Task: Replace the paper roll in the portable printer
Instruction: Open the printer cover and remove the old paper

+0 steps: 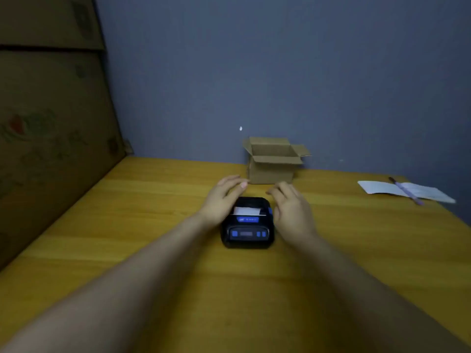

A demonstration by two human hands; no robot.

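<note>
A small black portable printer (246, 230) with blue buttons lies on the yellow wooden table (153, 250), lid closed. A strip of white paper (246, 211) sticks out of its slot. My left hand (223, 197) hovers at the printer's left rear corner, fingers spread, holding nothing. My right hand (290, 207) hangs just right of the printer, fingers apart and empty. Whether either hand touches the casing is unclear in the blur.
An open cardboard box (274, 161) stands behind the printer against the blue wall. An open notebook (382, 191) with a purple pen (406, 192) lies at the far right. Large cardboard cartons (51, 110) are stacked along the table's left side.
</note>
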